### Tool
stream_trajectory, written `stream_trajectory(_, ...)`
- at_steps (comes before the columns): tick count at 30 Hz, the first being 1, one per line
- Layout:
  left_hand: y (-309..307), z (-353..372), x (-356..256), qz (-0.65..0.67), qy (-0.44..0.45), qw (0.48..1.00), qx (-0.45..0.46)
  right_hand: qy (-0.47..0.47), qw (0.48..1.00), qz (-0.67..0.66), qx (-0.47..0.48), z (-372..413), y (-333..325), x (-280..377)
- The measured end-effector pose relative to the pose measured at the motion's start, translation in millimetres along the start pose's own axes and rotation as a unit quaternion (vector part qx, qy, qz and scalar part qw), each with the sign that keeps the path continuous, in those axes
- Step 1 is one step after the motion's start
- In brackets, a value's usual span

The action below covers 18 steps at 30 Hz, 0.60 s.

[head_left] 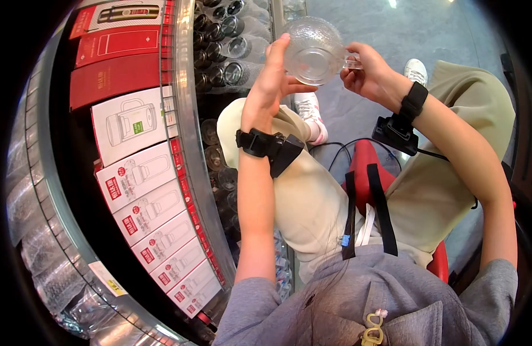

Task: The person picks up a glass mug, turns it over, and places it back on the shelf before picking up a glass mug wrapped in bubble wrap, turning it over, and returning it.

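A clear glass cup (313, 51) with a textured side and a round base is held up at the top centre, base facing the camera. My left hand (273, 76) supports its left side, with the thumb on the rim area and the fingers underneath. On the right, my right hand (367, 70) pinches the cup's small glass handle (351, 63) between thumb and fingers. Both wrists wear black straps with small black devices.
Shelves on the left hold white boxes (131, 125) and red boxes (115, 81) behind a wire edge. Wrapped glassware (237, 49) with dark lids stands on a lower shelf. Below are a red seat (365, 167), black cables and the grey floor (387, 29).
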<state>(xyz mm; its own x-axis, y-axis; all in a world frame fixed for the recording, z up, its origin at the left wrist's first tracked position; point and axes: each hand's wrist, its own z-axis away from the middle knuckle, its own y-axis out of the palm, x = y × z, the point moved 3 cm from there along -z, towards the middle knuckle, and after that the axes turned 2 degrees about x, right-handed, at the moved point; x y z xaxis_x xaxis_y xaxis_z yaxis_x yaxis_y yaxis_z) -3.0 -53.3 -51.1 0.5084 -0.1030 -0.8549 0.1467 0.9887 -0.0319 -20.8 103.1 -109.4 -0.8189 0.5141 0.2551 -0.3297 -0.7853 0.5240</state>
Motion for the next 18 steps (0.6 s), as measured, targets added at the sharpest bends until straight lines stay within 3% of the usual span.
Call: stream_trajectory(18, -2.4, 0.0, -0.1, 0.006, 0.007, 1.0, -0.01, -0.005, 1.0, 0.005, -0.005, 1.0, 3.8, -2.0)
